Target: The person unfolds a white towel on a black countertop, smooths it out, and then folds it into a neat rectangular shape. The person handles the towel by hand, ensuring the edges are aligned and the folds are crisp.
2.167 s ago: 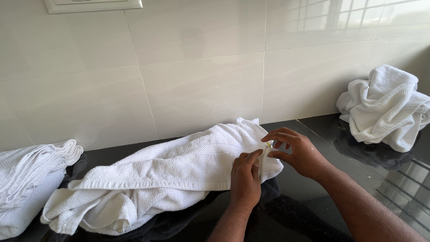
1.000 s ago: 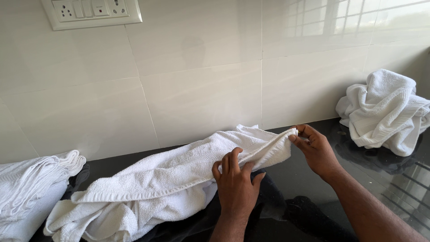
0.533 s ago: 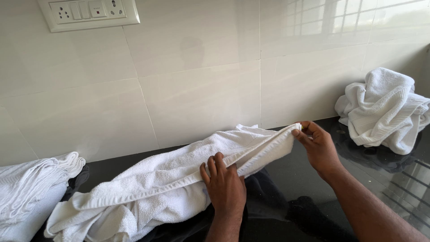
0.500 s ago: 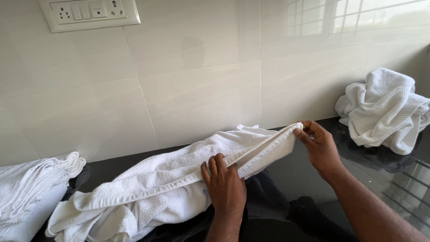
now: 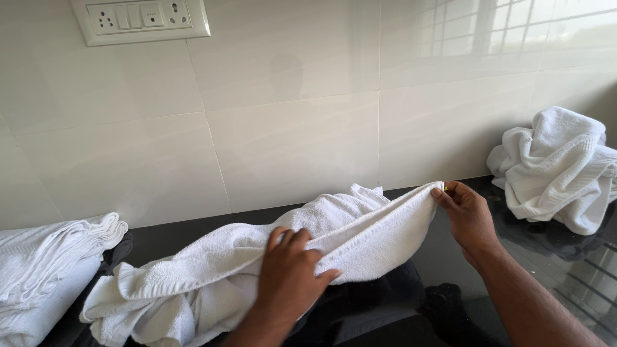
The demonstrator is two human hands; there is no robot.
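A long white towel point(image 5: 231, 270) lies bunched across the black glossy counter point(image 5: 565, 270). My right hand point(image 5: 468, 217) pinches the towel's right corner and lifts it a little off the counter. My left hand point(image 5: 290, 275) grips the towel's hemmed edge near the middle, thumb under and fingers over the cloth. The edge runs taut between the two hands. The towel's left end sits crumpled on the counter.
A stack of folded white towels point(image 5: 45, 270) rests at the left edge. A crumpled heap of white towels point(image 5: 559, 170) sits at the right against the tiled wall point(image 5: 308, 128). A switch and socket plate point(image 5: 138, 19) is mounted high on the wall.
My left hand has slid left along the towel's edge, away from my right hand. The edge between them has lengthened and tightened. My right hand kept hold of the corner.
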